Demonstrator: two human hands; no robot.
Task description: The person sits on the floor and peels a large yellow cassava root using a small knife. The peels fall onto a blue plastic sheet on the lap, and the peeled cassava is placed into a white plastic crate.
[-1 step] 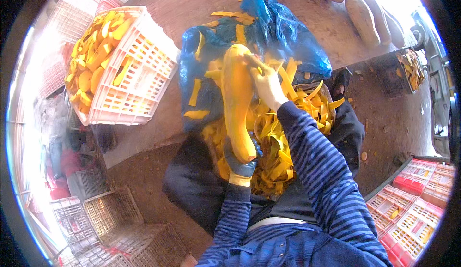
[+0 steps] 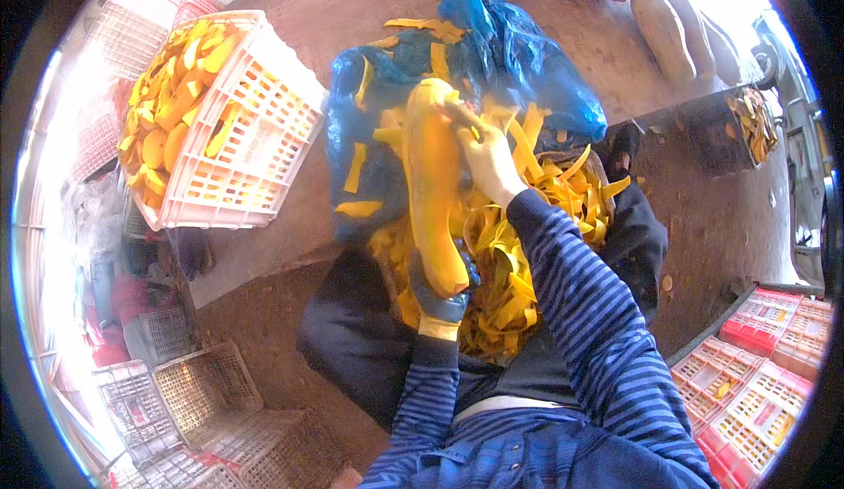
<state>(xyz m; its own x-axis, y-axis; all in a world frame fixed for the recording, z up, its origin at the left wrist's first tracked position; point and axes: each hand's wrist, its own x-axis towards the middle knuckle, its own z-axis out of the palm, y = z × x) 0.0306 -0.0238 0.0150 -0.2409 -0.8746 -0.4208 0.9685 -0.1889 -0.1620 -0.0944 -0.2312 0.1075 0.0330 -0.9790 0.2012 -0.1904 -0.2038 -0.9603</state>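
A long, peeled orange-yellow squash stands nearly upright in front of me, tilted away. My left hand, in a dark blue glove with a yellow cuff, grips its lower end from underneath. Near the top, my right hand is closed against the squash's right side. Whatever its fingers hold there is too small and blurred to make out. Curled yellow peel strips heap up between my legs, below both hands. Behind the squash lies a crumpled blue plastic sheet with loose peel strips on it.
A white crate full of orange-yellow pieces stands at the left. Whole pale squashes lie at the far right. Empty grey crates stand lower left, red and white crates lower right. A dark bin holds scraps.
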